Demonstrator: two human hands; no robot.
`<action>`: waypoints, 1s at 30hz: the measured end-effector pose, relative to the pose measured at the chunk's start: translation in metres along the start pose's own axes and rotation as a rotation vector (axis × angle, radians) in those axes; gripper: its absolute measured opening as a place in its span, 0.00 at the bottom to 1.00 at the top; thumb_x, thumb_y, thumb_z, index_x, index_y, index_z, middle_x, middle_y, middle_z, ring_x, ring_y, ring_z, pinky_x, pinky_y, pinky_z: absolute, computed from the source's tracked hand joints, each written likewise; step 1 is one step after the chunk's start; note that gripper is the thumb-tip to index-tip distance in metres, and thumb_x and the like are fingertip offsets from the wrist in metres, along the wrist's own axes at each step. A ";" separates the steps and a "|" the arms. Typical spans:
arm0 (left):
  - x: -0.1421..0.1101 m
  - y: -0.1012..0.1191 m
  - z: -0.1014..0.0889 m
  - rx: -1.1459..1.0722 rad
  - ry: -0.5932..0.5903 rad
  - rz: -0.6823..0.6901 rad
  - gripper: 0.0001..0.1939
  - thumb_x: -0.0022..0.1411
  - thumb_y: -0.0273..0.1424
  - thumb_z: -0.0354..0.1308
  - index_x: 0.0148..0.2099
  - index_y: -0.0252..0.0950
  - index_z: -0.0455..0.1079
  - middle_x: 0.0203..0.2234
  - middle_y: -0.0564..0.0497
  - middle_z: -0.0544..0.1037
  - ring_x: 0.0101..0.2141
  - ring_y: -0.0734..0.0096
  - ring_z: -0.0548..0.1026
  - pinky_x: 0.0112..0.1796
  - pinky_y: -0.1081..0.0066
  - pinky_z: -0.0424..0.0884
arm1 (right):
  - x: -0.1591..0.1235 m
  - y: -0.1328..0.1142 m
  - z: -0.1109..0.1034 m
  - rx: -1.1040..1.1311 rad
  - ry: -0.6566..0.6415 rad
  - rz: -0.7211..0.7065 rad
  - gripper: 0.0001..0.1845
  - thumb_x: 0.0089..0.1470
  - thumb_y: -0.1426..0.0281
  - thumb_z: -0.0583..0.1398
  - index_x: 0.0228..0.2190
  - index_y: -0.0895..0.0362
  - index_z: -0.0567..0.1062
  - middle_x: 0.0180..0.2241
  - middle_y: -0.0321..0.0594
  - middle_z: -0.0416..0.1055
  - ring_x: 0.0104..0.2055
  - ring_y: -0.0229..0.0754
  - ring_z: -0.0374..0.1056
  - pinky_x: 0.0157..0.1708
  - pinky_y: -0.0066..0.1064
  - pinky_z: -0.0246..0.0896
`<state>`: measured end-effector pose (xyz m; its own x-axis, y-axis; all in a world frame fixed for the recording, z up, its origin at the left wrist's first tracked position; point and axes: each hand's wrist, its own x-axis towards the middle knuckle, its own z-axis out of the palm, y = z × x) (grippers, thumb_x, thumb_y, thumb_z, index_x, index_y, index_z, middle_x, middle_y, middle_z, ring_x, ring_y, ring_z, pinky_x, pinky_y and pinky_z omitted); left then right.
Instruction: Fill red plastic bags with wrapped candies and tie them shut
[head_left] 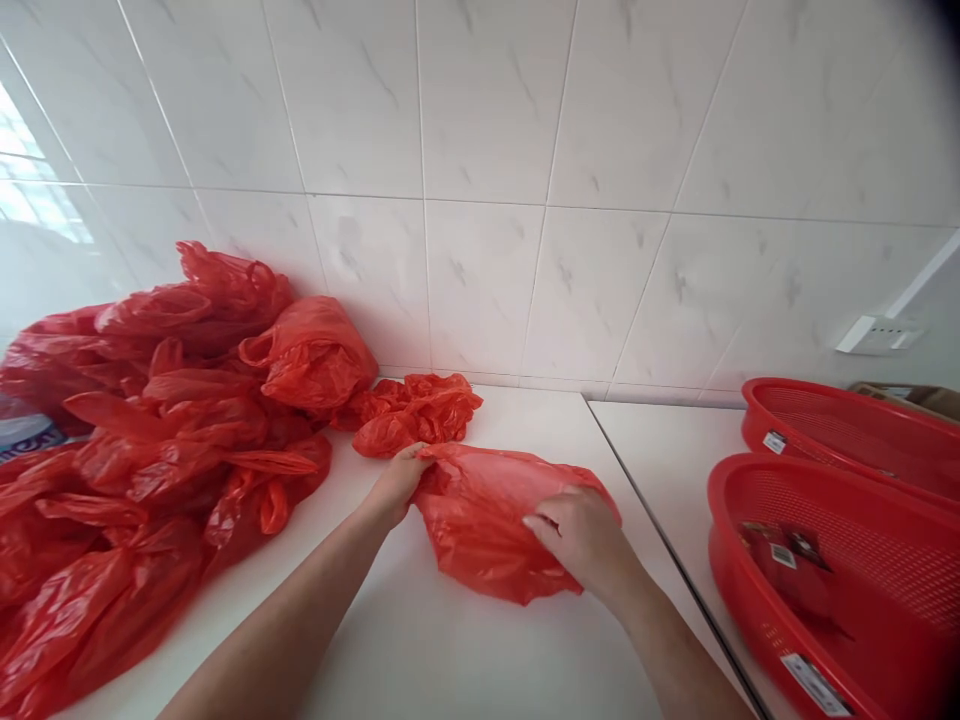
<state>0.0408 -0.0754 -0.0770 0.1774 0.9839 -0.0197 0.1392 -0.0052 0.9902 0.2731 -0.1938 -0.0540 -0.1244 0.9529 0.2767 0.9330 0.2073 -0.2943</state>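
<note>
A red plastic bag [487, 530] is spread out above the white tabletop in front of me, loose and wrinkled. My left hand [396, 488] is closed on its upper left corner. Over the right part of the bag is my right hand [581, 540], its fingers curled against the film and its thumb pointing left. The bag looks flat, with nothing visible inside. Just behind it lies a crumpled red bag [420, 410], apart from my hands.
A large heap of red plastic bags [172, 430] covers the left of the white table [420, 640]. Two red perforated baskets [750, 560] stand at right; the nearer holds a red packaged item [795, 575]. A seam [660, 530] runs between the tables. Behind are a tiled wall and a socket [881, 335].
</note>
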 end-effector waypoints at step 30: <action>-0.061 0.003 0.056 1.190 -0.391 0.952 0.14 0.57 0.17 0.43 0.33 0.36 0.68 0.23 0.51 0.70 0.26 0.68 0.66 0.38 0.63 0.63 | 0.004 0.032 0.035 0.136 0.062 0.196 0.17 0.59 0.69 0.50 0.46 0.54 0.72 0.49 0.41 0.68 0.48 0.44 0.66 0.45 0.37 0.62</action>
<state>0.0849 -0.1454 -0.0806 0.8486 0.4331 0.3037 0.4571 -0.8894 -0.0089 0.2909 -0.1753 -0.0942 0.0792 0.9633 0.2563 0.8826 0.0517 -0.4673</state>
